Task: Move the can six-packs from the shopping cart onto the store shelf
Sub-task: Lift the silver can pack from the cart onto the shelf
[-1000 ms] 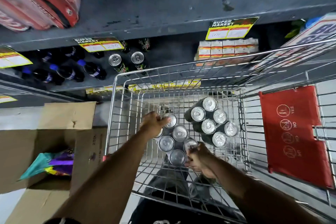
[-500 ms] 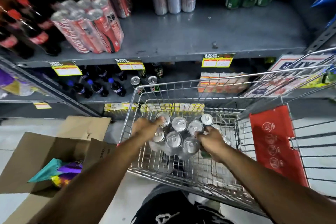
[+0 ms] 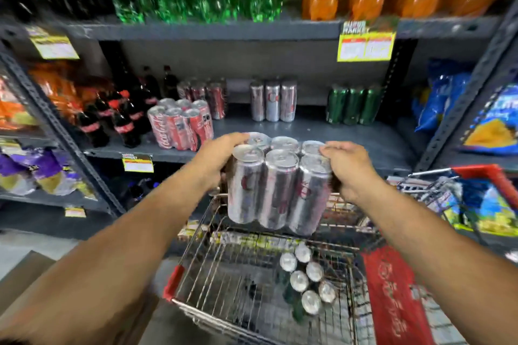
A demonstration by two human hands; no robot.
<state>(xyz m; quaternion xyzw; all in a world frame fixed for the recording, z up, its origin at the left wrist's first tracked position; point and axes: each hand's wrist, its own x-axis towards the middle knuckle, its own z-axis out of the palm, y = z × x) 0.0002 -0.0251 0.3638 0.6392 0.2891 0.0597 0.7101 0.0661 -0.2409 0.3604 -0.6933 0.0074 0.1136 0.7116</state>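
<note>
— Where is the pack?

— The shrink-wrapped six-pack of tall silver cans (image 3: 276, 182) is in the air, above the front edge of the chrome wire shopping cart (image 3: 201, 235) and in front of the grey metal store shelf (image 3: 350, 134); it touches neither; the cans stand nearly upright, tops tilted a little toward the camera.

— And each grip?

— The left hand (image 3: 217, 158) is clamped on the pack's left side, fingers curled over the top of the rear left can; the right hand (image 3: 346, 168) is closed on the right side, fingers over the right-hand can tops; both hold the same pack.

— What is left in the cart?

— A second six-pack of dark green cans with silver tops (image 3: 307, 280) lies in the basket, toward the right; beside it hangs the red plastic seat flap (image 3: 392, 297).

— And on the shelf?

— A wrapped six-pack of red cola cans (image 3: 179, 123) at the left front; three tall silver cans (image 3: 273, 101) at the back, middle; three green cans (image 3: 353, 105) to their right; the bare stretch lies just beyond the held pack; the picture is blurred, so the labels cannot be read.
</note>
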